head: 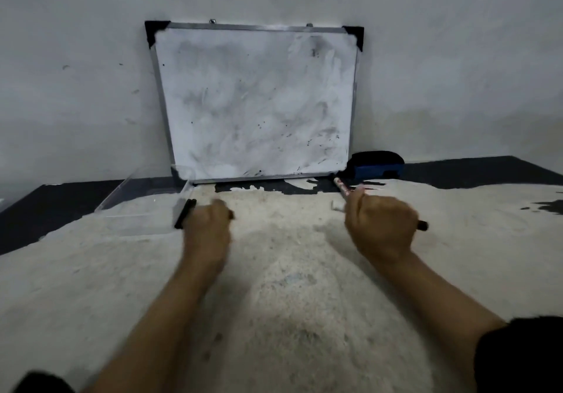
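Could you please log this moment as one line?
right hand grips marker | left hand blurred, grip unclear | whiteboard smeared, against wall | eraser beside it

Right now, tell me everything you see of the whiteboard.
The whiteboard is rectangular, with a silvery frame and black corner caps. Its white face is smeared grey, with black specks low down. It stands on its long edge on the worn surface, leaning against the wall. An eraser sits by its lower right corner. The left hand and right hand do not touch it.
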